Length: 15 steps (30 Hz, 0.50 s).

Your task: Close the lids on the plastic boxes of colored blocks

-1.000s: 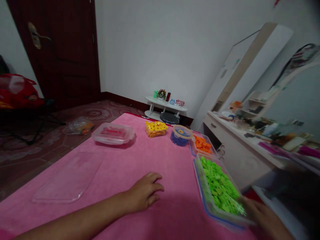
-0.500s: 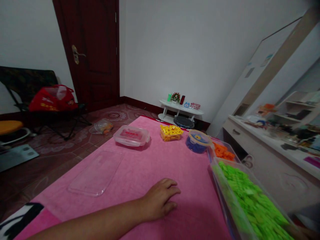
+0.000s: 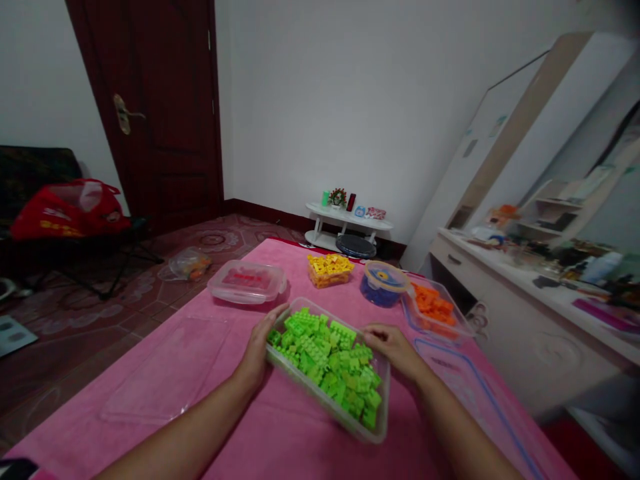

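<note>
The tub (image 3: 376, 437) lies on the pink desk (image 3: 280, 453), its long axis running from far left to near right. It is a clear, shallow rectangle heaped with green bricks (image 3: 330, 363). The left hand (image 3: 260, 347) clasps its far-left corner and the right hand (image 3: 395, 343) its right rim, each grip closed on the tub. A blue-edged lid (image 3: 465, 387) lies just right.
</note>
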{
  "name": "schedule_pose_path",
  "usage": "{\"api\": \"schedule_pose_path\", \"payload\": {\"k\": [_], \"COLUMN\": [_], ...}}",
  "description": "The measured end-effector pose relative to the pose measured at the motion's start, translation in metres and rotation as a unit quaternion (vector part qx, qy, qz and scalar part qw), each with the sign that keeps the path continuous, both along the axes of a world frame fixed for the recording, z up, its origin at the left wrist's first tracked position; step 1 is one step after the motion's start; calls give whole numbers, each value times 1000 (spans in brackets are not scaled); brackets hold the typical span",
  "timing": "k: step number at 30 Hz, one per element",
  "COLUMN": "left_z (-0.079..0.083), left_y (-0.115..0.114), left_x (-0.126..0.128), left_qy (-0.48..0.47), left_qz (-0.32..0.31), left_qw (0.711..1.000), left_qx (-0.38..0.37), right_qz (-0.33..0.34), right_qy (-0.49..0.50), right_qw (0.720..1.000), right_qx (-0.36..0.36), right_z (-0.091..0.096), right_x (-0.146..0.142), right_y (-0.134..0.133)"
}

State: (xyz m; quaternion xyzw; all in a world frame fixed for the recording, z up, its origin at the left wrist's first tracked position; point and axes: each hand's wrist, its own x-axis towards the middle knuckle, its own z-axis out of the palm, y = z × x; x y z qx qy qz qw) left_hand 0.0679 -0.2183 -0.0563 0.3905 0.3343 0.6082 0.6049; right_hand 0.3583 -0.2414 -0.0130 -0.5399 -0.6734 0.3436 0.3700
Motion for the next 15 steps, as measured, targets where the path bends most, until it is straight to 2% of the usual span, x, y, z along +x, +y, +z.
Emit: {"api": "schedule_pose_path", "payload": {"k": [3, 5, 7, 10, 13, 15], "left_z": [0, -1, -1, -3, -5, -4], "left_y": [-1, -6, -14, -28, -39, -44], "left_x": [-4, -2, 3, 11, 17, 18], "left_qy": [43, 72, 104, 148, 189, 208], "left_qz": [-4, 18, 48, 66, 43, 11], "left_qw": [999, 997, 993, 986, 980, 977], "left_qx": [-4, 3, 21, 30, 41, 53], "right_qz": [-160, -218, -222, -188, -199, -208], "right_qy": [77, 24, -90, -251, -367, -414], "right_qw": [984, 975, 968, 949, 908, 885], "right_qx": [23, 45, 67, 38, 31, 43], "right_z": [-9, -7, -4, -8, -26, -42], "right_x": [17, 34, 52, 73, 89, 95], "right_y": [-4, -27, -63, -127, -182, -206]}}
